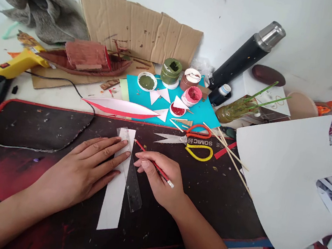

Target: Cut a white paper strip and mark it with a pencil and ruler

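A narrow white paper strip [113, 204] lies on the dark desk mat [28, 129], with a clear plastic ruler [133, 190] laid along its right side. My left hand [87, 171] lies flat with fingers stretched out, pressing on the strip and the ruler. My right hand [161, 178] is closed round a red pencil [154, 163], whose tip points up-left beside the ruler's upper end.
Scissors [188, 140] with red and yellow handles lie beyond my right hand, near wooden sticks [232, 159]. A large white sheet [285, 180] covers the right side. Paint pots [171, 72] stand on teal paper behind. A yellow glue gun [17, 64], its cord and a model boat [85, 59] sit at back left.
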### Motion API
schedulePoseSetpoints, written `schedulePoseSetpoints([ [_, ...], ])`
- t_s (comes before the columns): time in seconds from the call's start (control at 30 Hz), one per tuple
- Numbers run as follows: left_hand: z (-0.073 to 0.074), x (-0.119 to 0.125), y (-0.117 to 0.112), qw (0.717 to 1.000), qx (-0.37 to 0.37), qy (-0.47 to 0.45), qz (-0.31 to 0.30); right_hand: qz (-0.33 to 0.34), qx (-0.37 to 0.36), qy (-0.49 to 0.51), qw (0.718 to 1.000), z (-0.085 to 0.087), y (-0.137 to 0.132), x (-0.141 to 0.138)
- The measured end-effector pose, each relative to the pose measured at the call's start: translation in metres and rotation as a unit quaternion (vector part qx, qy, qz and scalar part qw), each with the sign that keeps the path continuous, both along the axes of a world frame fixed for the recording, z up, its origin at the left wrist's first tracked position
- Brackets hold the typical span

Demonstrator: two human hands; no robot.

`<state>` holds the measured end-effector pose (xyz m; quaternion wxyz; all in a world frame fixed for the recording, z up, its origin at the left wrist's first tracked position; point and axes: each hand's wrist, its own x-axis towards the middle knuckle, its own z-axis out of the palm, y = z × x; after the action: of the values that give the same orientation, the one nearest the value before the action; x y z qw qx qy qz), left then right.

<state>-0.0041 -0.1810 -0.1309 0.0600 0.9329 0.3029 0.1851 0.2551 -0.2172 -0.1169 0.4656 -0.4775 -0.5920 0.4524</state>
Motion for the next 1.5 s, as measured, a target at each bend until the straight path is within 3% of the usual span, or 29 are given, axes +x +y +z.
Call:
schedulePoseSetpoints([
  [1.5,0.0009,-0.0006,0.0009,1.000,-0.016,-0.017,0.005,-0.005,-0.012,0.012,1.000,0.0001,-0.0002,0.0004],
])
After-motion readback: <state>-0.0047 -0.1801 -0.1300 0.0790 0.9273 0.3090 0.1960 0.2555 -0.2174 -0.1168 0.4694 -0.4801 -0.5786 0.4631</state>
